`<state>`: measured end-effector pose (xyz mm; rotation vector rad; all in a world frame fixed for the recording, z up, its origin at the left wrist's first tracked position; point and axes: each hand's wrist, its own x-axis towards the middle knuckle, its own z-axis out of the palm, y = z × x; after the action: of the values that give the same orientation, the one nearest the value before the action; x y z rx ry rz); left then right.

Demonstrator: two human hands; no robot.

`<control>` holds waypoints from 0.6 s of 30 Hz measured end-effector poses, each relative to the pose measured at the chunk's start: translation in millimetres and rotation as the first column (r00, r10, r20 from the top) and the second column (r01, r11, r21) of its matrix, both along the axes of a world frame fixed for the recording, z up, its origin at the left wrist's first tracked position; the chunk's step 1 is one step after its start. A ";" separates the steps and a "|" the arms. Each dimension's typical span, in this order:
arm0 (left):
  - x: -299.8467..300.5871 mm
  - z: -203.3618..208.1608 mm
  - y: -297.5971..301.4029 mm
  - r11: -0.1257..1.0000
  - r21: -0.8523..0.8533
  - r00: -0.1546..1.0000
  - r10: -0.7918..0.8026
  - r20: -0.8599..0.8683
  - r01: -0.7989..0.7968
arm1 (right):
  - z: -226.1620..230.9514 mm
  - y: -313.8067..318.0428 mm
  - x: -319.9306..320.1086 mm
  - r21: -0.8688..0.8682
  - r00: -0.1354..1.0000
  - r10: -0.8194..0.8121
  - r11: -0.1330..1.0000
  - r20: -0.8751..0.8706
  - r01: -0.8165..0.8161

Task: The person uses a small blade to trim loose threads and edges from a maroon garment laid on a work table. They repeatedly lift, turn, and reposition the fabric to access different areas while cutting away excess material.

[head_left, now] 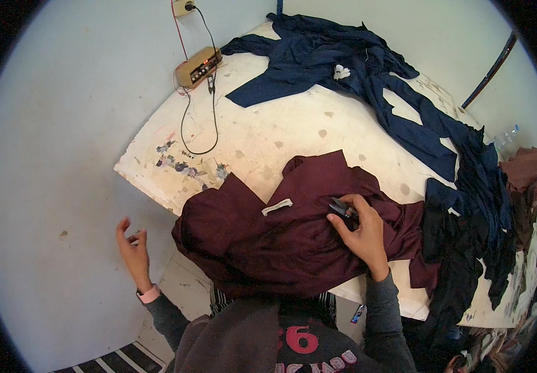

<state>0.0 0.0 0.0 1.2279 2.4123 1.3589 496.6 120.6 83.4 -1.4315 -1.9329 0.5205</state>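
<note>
Maroon garment (293, 239) lies bunched over the near edge of the table (268, 127), in front of the wearer, with a pale strip (277, 207) on its upper side. Over its right part, the right hand (361, 231) grips small dark snips (341, 208) between thumb and fingers, the blades pointing left. Good handling, I judge, means keeping those tips flat and clear of the folds, since loose cloth could easily slip between them. The left hand (133, 248) is away from the cloth, near the wall, fingers curled; I cannot tell whether it pinches something fine. Smoothing the fabric taut would probably make any cut safer. Black cloth (455, 242) lies just right, navy clothing (318, 65) farther back, and a box with dials (199, 67) at the far left.
</note>
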 end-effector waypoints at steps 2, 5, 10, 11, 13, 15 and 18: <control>51.9 36.5 23.2 0.992 -0.027 0.992 -0.122 0.038 0.123 | -1.0 -0.6 -8.0 0.016 0.999 0.035 0.999 -0.004 -0.035; 118.3 64.7 66.8 0.828 0.064 0.823 -0.561 0.083 0.558 | -3.1 -0.7 -20.8 0.061 0.993 0.118 0.991 -0.004 -0.118; 181.5 66.4 107.8 0.583 -0.026 0.582 -0.805 0.110 0.812 | -6.8 -8.3 -33.3 0.028 0.978 0.204 0.978 0.050 -0.206; 186.1 60.7 114.1 0.558 -0.043 0.557 -0.818 0.145 0.829 | -6.4 -10.1 -33.2 0.028 0.975 0.212 0.976 0.060 -0.214; 186.7 47.9 122.0 0.548 -0.032 0.547 -0.826 0.134 0.836 | -5.6 -12.4 -33.4 0.028 0.970 0.231 0.972 0.077 -0.234; 183.8 44.1 125.1 0.591 -0.007 0.580 -0.791 0.195 0.807 | -2.3 -12.6 -32.8 0.036 0.965 0.244 0.968 0.099 -0.249; 179.6 59.4 120.0 0.688 -0.120 0.699 -0.706 0.116 0.715 | 0.7 -9.0 -34.1 0.057 0.959 0.251 0.964 0.130 -0.260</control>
<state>179.6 120.0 59.4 1.7730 1.6271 0.9100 462.5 111.6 84.2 -1.1973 -2.2284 0.4816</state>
